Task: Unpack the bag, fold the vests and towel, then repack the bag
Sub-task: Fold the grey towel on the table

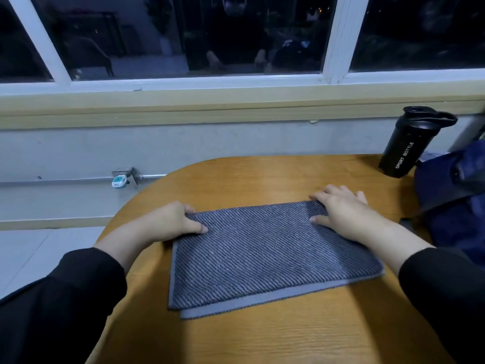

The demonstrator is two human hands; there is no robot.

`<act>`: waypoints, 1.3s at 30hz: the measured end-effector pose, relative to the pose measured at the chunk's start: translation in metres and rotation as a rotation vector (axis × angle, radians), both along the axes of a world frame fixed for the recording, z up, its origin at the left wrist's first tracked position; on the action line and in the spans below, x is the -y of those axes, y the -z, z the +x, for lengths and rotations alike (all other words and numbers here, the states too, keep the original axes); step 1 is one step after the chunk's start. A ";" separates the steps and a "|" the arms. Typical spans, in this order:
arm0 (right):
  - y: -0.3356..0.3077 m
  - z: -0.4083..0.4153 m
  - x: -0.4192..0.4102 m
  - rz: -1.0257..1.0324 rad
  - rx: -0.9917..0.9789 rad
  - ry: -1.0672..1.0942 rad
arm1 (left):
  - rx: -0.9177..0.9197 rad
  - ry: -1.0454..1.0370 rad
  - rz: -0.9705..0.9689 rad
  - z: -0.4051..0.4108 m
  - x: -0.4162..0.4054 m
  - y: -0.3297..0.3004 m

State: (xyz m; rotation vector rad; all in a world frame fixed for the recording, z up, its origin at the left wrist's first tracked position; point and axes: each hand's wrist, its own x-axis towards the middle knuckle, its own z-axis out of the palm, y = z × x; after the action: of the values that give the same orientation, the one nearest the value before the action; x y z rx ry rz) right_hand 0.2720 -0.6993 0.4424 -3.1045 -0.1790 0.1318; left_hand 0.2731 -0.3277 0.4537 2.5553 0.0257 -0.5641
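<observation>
My left hand pinches the far-left corner of the folded towel on the counter while my right hand presses its far-right corner flat; uneven pulling may skew the layers.

I saw a wooden table with a light brown top and a round far edge. A gray striped towel lay flat on it near the middle, folded, with the lower layer peeking out along the near edge. At the far right of the table stood a black bottle with white letters on its side. Just beside it, at the right edge, sat a dark blue bag, and I could not tell if they touched
</observation>
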 end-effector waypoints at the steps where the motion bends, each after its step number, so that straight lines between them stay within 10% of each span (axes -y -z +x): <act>1: 0.002 -0.003 -0.006 -0.018 0.091 -0.009 | 0.003 -0.051 -0.057 -0.003 -0.002 0.002; 5: 0.003 -0.050 -0.071 0.256 0.371 -0.164 | 0.051 -0.319 -0.259 -0.026 0.012 0.012; 11: 0.027 -0.141 -0.157 0.375 0.057 -0.397 | -0.080 -0.616 -0.625 -0.073 0.022 0.019; 16: 0.031 -0.117 -0.114 0.449 0.134 -0.368 | -0.213 -0.338 -0.791 -0.136 0.003 0.007; 18: 0.023 -0.109 -0.093 0.453 0.113 -0.350 | -0.160 -0.100 -0.659 -0.155 0.001 0.010; 22: 0.029 -0.122 -0.065 0.380 0.130 -0.335 | 0.525 0.155 -0.188 -0.152 -0.003 0.033; 25: 0.043 -0.149 -0.057 0.339 0.142 -0.356 | 0.617 0.468 0.021 -0.141 0.005 0.053; 39: 0.051 -0.178 -0.096 0.361 0.363 -0.237 | 0.777 0.418 -0.151 -0.149 0.020 0.066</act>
State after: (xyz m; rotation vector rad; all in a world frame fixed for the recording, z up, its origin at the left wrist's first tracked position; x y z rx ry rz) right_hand 0.0936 -0.6038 0.3919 -2.7075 -0.5153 -0.4149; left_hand 0.1244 -0.3480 0.3877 2.4635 -0.7960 0.3069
